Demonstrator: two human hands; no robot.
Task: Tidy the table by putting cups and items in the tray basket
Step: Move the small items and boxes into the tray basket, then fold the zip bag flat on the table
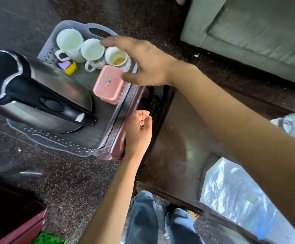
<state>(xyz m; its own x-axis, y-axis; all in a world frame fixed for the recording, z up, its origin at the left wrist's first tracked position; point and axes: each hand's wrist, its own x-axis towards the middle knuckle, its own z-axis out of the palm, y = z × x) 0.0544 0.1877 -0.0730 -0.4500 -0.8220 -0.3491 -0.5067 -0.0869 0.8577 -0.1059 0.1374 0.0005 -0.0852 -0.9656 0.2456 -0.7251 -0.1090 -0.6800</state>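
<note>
Right hand (143, 62), fingers spread, above white cups (92, 50) in grey plastic tray basket (62, 141) at upper left, left hand (138, 131) curled beside its rim, grip unclear

Kettle (60, 81) (blurry), left side off-frame

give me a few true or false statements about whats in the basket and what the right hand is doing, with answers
1. Three white cups stand in the basket. True.
2. The kettle stands on the floor outside the basket. False: it stands inside the basket, at the near end.
3. The right hand hovers over the cups with its fingers spread, holding nothing. True.
4. The pink box has its lid off. False: the lid is on.
5. Every cup is clean and empty. False: the cup next to the pink box has yellowish dregs at the bottom.
</note>
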